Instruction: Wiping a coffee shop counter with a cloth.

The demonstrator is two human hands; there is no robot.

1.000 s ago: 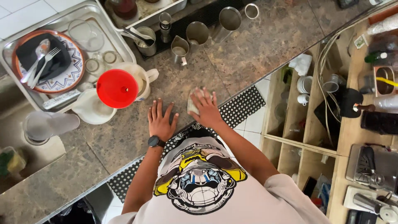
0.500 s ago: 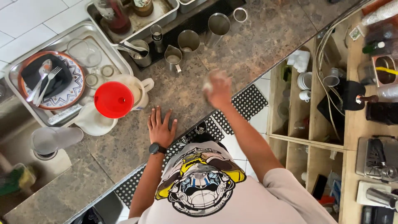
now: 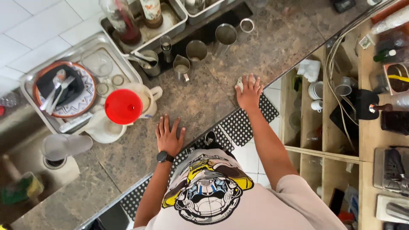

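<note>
Cloth (image 3: 243, 81) under the pressing right hand (image 3: 249, 91) has slid rightward; left hand (image 3: 169, 137) stays flat.

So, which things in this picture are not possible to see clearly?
- Pale cloth, head view: mostly covered by the right hand; its shape is unclear.
- Bottles, head view: tops cut off by the upper edge.
- Sink contents, head view: blurred.
- Left hand lies flat on the stone counter; nothing under it shows.

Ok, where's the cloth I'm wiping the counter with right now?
In the head view, the pale cloth sits under your right hand, near the counter edge on the right side, below the metal jugs.
</note>
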